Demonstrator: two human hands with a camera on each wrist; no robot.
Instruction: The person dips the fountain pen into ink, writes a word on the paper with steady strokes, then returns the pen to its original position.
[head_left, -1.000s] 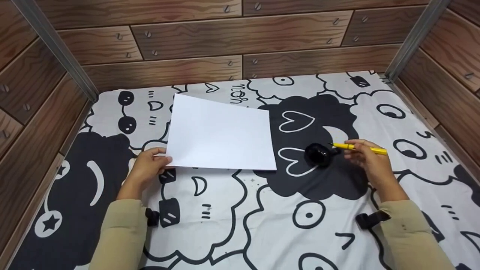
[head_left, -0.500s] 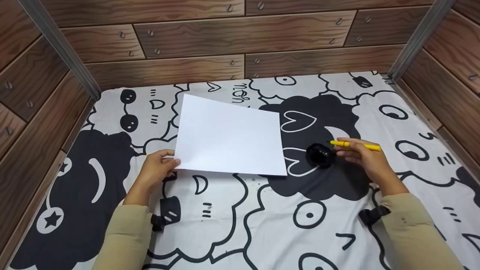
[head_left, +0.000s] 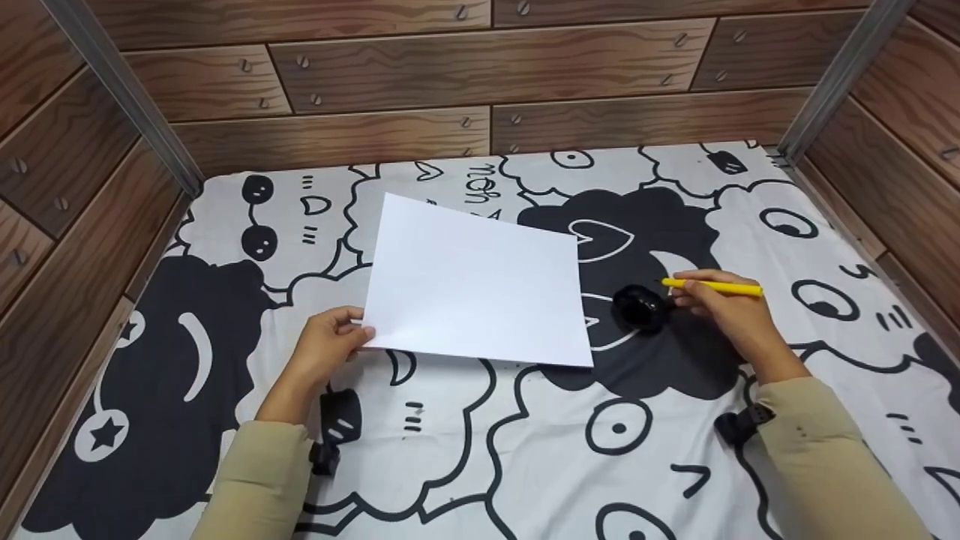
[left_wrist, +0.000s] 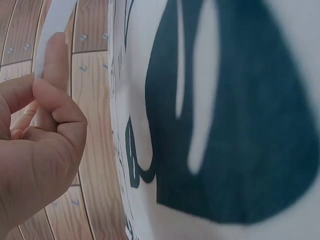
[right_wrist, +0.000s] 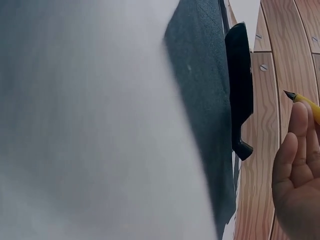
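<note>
A blank sheet of white paper (head_left: 480,285) is held by its near left corner, pinched between the thumb and fingers of my left hand (head_left: 334,341). In the left wrist view the paper (left_wrist: 54,22) shows edge-on between the fingers of the left hand (left_wrist: 45,130). My right hand (head_left: 724,311) grips a yellow pen (head_left: 720,287) whose dark point faces left. The right wrist view shows the pen (right_wrist: 310,104) partly, beyond the fingertips of the right hand (right_wrist: 302,170). Just left of that hand sits a glossy black rounded dish (head_left: 640,307) with a short stub.
A white cloth (head_left: 525,465) with black cartoon sheep covers the surface. Wood-plank-patterned walls (head_left: 390,75) stand at the back and both sides, with grey corner posts (head_left: 840,75). Side-on, the black dish (right_wrist: 240,75) stands above the cloth.
My left hand has moved the paper to the right and slightly nearer, closer to the black dish. The right hand has shifted slightly left with the pen, which now lies more level.
</note>
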